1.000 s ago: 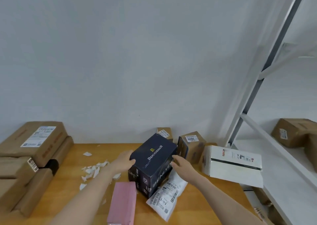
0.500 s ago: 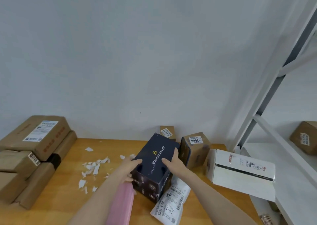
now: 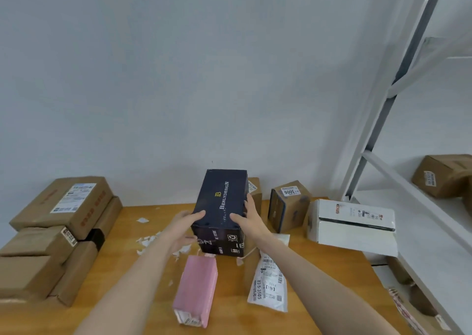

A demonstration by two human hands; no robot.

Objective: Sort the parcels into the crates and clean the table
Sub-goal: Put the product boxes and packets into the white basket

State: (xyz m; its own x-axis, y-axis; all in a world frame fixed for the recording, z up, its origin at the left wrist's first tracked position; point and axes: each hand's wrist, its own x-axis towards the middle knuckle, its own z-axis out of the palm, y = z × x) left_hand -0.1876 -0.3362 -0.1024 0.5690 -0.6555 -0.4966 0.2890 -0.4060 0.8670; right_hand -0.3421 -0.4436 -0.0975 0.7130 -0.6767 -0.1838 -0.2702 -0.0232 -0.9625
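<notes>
We hold the dark box (image 3: 221,207), left hand (image 3: 184,230) curled on its near left corner, right hand (image 3: 249,222) curled on its right side, box held above the table (image 3: 319,271), pink parcel (image 3: 196,291) nearer us

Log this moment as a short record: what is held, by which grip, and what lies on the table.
held: navy Benlydesign box
left grip: holds the box's left side, thumb on top
right grip: holds its right side, thumb on top
table, near side: pink parcel, white mailer bag
right of box: brown carton, white box
left: stacked cardboard boxes
litter: paper scraps
</notes>
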